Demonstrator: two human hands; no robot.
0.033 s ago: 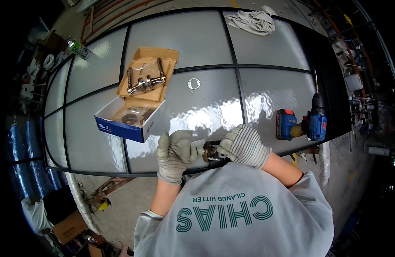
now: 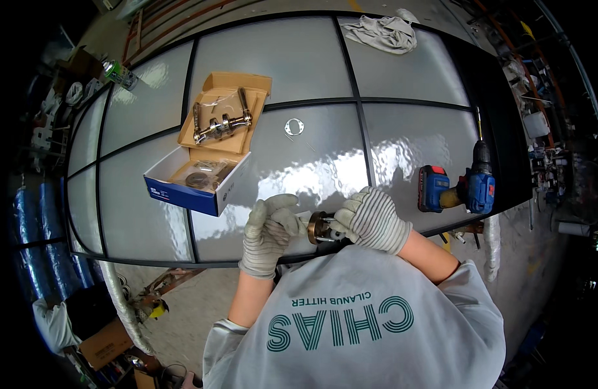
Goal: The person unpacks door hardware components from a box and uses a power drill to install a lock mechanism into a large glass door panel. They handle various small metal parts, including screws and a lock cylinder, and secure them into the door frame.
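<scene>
Bronze lock part (image 2: 318, 227) between hands: left hand (image 2: 268, 232), right hand (image 2: 369, 219) both gripping it.

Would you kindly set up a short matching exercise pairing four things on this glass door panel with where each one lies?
Things:
1. cordless drill
2. grey rag
3. open cardboard box
4. round metal ring

Places:
A. far edge of the panel
B. left of the panel's middle
C. right side, near the dark frame
D. alone near the panel's centre

Pairs: 1-C, 2-A, 3-B, 4-D
</scene>
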